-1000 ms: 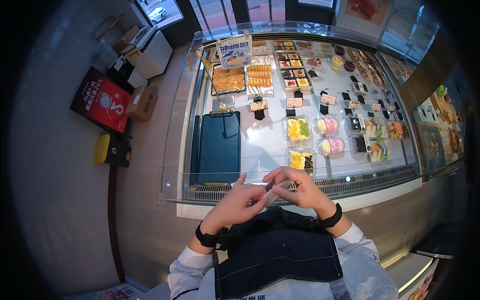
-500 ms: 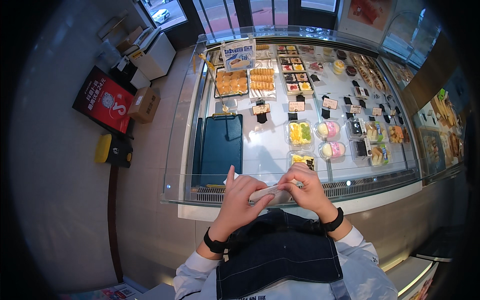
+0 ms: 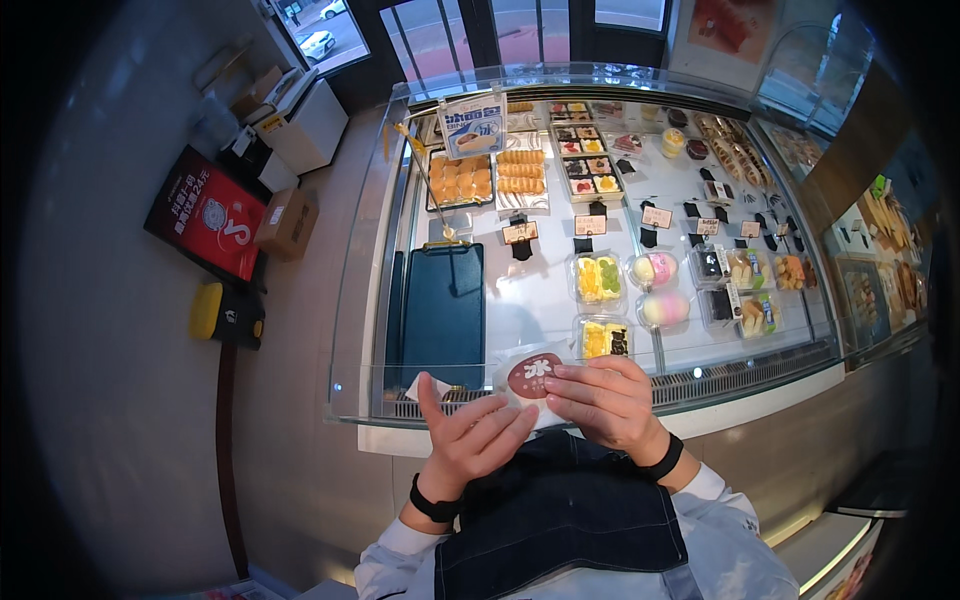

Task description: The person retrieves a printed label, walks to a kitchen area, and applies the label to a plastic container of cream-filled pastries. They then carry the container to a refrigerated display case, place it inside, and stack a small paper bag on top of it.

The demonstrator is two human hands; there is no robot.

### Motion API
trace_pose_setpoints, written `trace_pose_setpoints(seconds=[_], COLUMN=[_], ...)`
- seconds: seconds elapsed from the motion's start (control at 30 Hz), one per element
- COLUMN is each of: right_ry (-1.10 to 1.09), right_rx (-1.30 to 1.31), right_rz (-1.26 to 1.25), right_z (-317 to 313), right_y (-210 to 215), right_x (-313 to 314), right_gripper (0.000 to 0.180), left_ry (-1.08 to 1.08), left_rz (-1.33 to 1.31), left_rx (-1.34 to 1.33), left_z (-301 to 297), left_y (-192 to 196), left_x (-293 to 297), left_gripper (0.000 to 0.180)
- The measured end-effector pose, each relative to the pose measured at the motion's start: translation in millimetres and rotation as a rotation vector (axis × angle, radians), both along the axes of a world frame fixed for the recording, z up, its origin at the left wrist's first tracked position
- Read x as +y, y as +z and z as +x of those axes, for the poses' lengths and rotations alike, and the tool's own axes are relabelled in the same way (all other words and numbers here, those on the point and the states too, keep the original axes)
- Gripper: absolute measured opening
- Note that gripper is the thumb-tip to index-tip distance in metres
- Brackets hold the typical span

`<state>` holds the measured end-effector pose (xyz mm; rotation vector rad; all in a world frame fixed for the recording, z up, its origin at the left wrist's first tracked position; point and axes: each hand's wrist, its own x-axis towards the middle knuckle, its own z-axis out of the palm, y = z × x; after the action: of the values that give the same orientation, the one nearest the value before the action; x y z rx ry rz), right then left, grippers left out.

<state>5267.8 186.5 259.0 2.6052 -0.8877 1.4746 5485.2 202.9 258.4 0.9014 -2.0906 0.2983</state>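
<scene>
Both hands on a small clear packet with a maroon round label, right over the glass display case.

The right hand (image 3: pixel 605 400) pinched the packet (image 3: pixel 530 380) by its edge, fingers curled narrow; the left hand (image 3: pixel 470 440) lay flat and wide beneath it, thumb up. At twelve o'clock from the packet sat a clear box of yellow cake pieces (image 3: pixel 603 338), a dark blue tray (image 3: pixel 443 312) at eleven, and pink round sweets in a clear tub (image 3: pixel 662 308) at one o'clock. Farther off, a tray of golden pastries (image 3: pixel 461 180) stood at twelve.

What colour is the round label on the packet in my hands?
Dark red round label on a whitish packet, seen in the head view.
</scene>
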Motion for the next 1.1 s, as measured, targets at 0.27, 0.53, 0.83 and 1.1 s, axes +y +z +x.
trace_pose_setpoints(seconds=[0.27, 0.53, 0.83, 1.1], right_ry=[-0.083, 0.115, 0.025, -0.291], right_rx=[-0.011, 0.21, 0.241, 0.25], right_rz=[-0.062, -0.152, 0.088, 0.609], right_z=[-3.3, 17.5, 19.8, -9.9], right_y=[5.9, -6.3, -33.3, -68.3], right_x=[-6.6, -5.8, -32.4, -41.1], right_gripper=[0.023, 0.022, 0.035, 0.042], left_ry=[-0.309, -0.263, -0.134, 0.046], left_rz=[1.372, 1.705, 1.574, 1.629], left_rx=[0.993, 1.4, 1.12, 0.735], left_z=[5.8, 16.9, 56.3, 121.0], left_y=[-16.8, -41.6, -54.4, -136.5], left_x=[-14.2, -41.4, -101.8, -259.3], left_gripper=[0.06, 0.037, 0.042, 0.047])
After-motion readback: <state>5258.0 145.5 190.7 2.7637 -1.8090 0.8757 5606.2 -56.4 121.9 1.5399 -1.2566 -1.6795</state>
